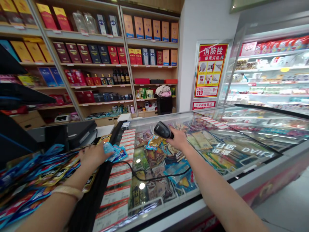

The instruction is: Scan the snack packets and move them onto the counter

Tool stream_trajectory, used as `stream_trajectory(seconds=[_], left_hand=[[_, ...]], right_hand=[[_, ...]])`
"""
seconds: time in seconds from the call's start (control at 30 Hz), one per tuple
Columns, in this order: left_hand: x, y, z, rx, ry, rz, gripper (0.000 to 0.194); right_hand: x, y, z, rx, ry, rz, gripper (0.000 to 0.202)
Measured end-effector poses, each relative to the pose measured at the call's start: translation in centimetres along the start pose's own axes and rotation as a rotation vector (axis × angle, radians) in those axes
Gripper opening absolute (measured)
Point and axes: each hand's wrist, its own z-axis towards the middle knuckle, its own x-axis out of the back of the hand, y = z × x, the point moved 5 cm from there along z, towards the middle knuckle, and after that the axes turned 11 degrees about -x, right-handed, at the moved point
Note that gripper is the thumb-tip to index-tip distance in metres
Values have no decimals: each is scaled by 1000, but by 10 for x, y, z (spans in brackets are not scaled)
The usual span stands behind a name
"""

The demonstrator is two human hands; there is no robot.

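Freezer glass (pixel 138 198) spans below; the left hand (pixel 94 157) holds blue packets (pixel 118 153), left of the right hand (pixel 178 139), which grips a scanner (pixel 162 129), head leftward.

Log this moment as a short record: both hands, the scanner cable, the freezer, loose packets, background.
Left hand: touching blue packets; grip unclear
Right hand: holding a black scanner above the freezer
Cable: black, running across the freezer top
Freezer: glass-topped, packaged goods visible inside
Loose packets: a colourful pile at left; one gold-and-blue packet near the scanner
Background: stocked shelves, red poster
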Motion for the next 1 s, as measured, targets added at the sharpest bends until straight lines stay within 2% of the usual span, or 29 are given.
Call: stream_trajectory(seconds=[0.1, 0.13, 0.2, 0.3, 0.37, 0.43, 0.53, 0.6, 0.7, 0.87, 1.0], left_hand=[[-5, 13, -6, -93, -103, 218, 40], [-6, 16, -7, -119, -116, 220, 43], [-6, 19, -10, -133, -86, 167, 44], [-6, 23, -12, -93, 33, 61, 43], [-9, 29, -14, -25, 112, -49, 48], [-18, 35, -18, 101, 172, -187, 52], [-44, 48, -30, 299, 183, -465, 47], [-61, 57, -38, 345, 176, -631, 42], [-78, 63, -48, 363, 172, -791, 42], [-86, 65, -57, 504, 162, -1162, 31], [-86, 67, -63, 635, 152, -1304, 23]], right_hand=[[0, -3, -1, -1, -16, -6, 29], [0, -3, -1, 0, -18, -5, 28], [0, -4, -2, 1, -17, -2, 27], [1, -6, -1, 12, -10, 14, 27], [1, -6, -1, 25, 2, 36, 25], [1, -8, -1, 43, 18, 68, 24], [0, -12, -2, 86, 34, 124, 23], [-1, -17, -4, 131, 25, 168, 26], [-4, -28, -8, 218, -39, 218, 29], [-8, -46, -17, 306, -120, 198, 22], [-7, -56, -22, 353, -160, 234, 24]])
